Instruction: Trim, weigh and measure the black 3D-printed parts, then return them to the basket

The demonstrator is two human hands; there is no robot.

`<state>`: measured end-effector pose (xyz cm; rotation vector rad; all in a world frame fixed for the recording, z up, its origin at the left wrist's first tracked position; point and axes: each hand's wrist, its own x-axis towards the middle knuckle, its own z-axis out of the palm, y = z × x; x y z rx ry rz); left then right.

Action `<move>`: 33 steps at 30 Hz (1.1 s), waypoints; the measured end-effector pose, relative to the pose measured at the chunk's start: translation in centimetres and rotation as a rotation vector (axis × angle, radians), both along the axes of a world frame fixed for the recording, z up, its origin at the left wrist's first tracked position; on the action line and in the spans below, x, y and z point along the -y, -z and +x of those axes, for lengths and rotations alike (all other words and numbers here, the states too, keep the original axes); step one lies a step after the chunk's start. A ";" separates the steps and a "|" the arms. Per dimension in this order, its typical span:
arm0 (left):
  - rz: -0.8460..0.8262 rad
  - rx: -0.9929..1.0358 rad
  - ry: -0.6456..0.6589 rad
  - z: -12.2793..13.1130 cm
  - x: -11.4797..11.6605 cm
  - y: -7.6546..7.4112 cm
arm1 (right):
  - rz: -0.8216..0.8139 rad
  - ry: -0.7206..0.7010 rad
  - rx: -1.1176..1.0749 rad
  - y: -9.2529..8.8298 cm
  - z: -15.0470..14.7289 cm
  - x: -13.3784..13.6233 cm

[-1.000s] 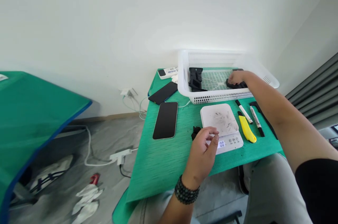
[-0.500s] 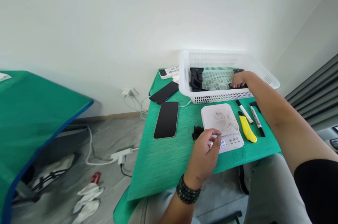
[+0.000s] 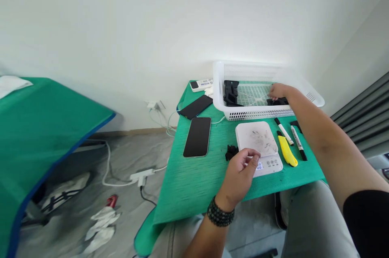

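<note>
My right hand [image 3: 278, 91] reaches into the right side of the white plastic basket [image 3: 258, 114], its fingers pinched together just over black plastic parts [image 3: 280, 102]. What those fingers hold, if anything, is too small to make out. At the front left corner of the white digital scale [image 3: 255, 136], my left hand [image 3: 241, 171] hovers with thumb and forefinger drawn together. Whatever may be between them does not show. The scale's plate carries dark smudges, and part of its lit display is covered by the left hand. A small crumpled black piece [image 3: 231, 152] lies beside the scale.
More black parts [image 3: 231, 92] sit at the basket's left. Right of the scale lie a yellow utility knife [image 3: 287, 150] and two markers [image 3: 284, 131]. Two phones [image 3: 197, 136], one on a cable, rest on the green-covered table [image 3: 188, 193]. A power strip [image 3: 142, 177] is on the floor.
The view has shifted slightly, moving the table right in the picture. My right hand has lifted a little off the black parts, fingers drawn together. My left hand stays by the scale.
</note>
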<state>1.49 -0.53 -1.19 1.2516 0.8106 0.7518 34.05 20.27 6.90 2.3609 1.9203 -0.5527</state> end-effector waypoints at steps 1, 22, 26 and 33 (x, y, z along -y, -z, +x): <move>-0.014 0.041 0.006 0.0 0.0 -0.2 | 0.061 -0.025 -0.007 -0.4 -0.7 0.1; -0.228 0.519 0.011 -1.4 0.0 -1.6 | 0.292 -0.309 -0.110 1.4 -16.3 -4.9; -0.197 0.549 0.020 -1.7 0.0 -1.7 | 0.422 -0.185 -0.231 0.8 -14.4 -3.1; -0.169 0.545 0.020 -1.8 0.4 -1.7 | 0.602 -0.015 -0.494 0.0 -14.0 0.0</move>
